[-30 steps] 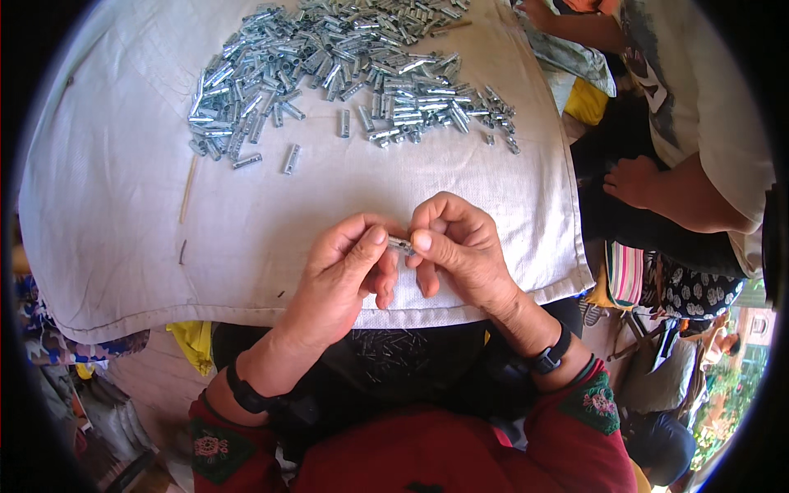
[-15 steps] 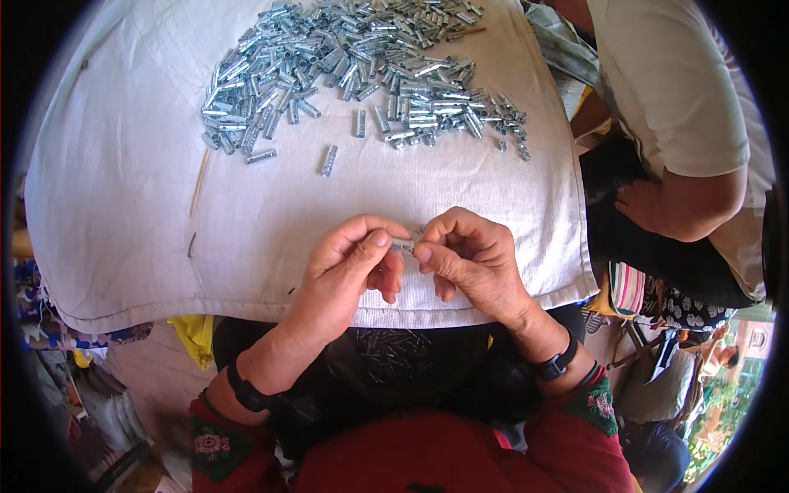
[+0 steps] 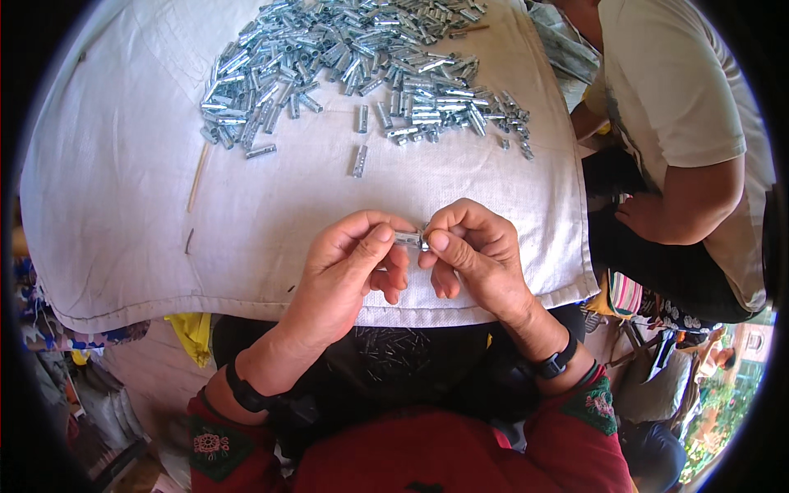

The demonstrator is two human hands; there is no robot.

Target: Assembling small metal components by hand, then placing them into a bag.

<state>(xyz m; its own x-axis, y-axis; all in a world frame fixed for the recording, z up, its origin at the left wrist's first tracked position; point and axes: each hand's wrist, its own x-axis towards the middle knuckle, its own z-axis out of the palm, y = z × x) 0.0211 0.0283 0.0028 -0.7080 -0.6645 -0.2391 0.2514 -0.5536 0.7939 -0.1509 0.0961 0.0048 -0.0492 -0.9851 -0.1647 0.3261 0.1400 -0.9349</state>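
Note:
Above the cloth near its front edge, my left hand (image 3: 349,275) pinches one end of a short silver metal sleeve (image 3: 408,239) between thumb and forefinger. At the sleeve's other end, my right hand (image 3: 477,255) is closed, thumb against forefinger. A small shiny rim shows by the right fingertips; whether it is a separate piece I cannot tell. The sleeve lies roughly level between the two hands. Beyond them spreads a big pile of similar slotted metal sleeves (image 3: 329,62), with a lone sleeve (image 3: 360,161) lying on the near side of it.
A white cloth (image 3: 131,205) covers the table. On it lie a thin stick (image 3: 197,177) and a small dark bent piece (image 3: 189,241). Many thin metal pins (image 3: 394,349) rest in dark material at my lap. Another person (image 3: 678,107) sits close at the right.
Both hands stay near the same spot, and more of the sleeve shows between them. The lone sleeve below the pile now lies further right.

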